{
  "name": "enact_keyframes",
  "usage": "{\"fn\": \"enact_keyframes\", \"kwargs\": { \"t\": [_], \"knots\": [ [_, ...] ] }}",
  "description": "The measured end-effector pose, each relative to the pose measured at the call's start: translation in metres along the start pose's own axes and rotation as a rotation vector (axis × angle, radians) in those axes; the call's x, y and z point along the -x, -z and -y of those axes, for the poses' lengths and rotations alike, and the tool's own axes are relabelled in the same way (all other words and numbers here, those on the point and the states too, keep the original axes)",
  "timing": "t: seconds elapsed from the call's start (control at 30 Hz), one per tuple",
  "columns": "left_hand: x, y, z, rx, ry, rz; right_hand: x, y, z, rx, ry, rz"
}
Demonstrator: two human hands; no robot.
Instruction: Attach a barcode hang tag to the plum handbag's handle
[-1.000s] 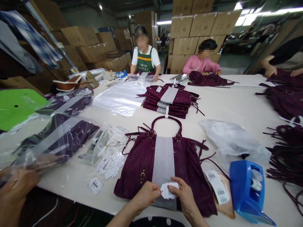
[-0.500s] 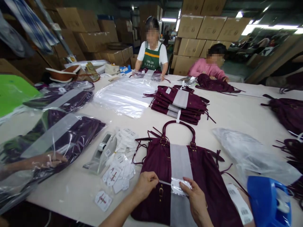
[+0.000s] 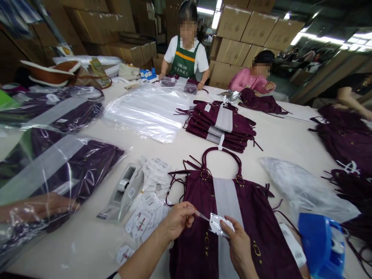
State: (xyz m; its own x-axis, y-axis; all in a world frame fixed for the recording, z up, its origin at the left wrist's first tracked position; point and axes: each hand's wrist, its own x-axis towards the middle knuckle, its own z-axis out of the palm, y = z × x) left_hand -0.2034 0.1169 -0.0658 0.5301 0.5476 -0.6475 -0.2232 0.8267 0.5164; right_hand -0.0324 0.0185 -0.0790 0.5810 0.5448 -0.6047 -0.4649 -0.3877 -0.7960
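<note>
My right hand (image 3: 238,243) pinches a white hang tag (image 3: 220,224) in shiny clear plastic, thumb on top. From the tag's left edge a thin pale strip (image 3: 202,215) runs to my left hand (image 3: 180,221), whose thumb and fingers are closed on its end. Both hands hover over a dark purple handbag (image 3: 200,244) lying flat, its handles pointing away from me. A pale grey sheet (image 3: 228,197) is wrapped down the bag's middle. Left of it lie many white tags (image 3: 145,223) beside a grey tape dispenser (image 3: 123,190).
Beyond the bag are a stack of folded purple bags (image 3: 200,122) and clear plastic sleeves (image 3: 151,112). A blue plastic tool (image 3: 312,240) lies at right, near crumpled plastic (image 3: 302,186). Another person's hand (image 3: 55,207) touches a plastic-covered bag at left. Co-workers sit across the table.
The view has shifted a little. The strip, nearly level before, now slants up to my left hand, which has lifted slightly. A person's arm has come into view at the far right.
</note>
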Motion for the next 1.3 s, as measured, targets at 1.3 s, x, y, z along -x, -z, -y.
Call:
{"fn": "enact_keyframes", "kwargs": {
  "t": [1.3],
  "knots": [
    [-0.133, -0.039, -0.056, -1.155, -0.315, -0.296, -0.088, -0.067, 0.022, 0.44, 0.217, 0.346]
  ]
}}
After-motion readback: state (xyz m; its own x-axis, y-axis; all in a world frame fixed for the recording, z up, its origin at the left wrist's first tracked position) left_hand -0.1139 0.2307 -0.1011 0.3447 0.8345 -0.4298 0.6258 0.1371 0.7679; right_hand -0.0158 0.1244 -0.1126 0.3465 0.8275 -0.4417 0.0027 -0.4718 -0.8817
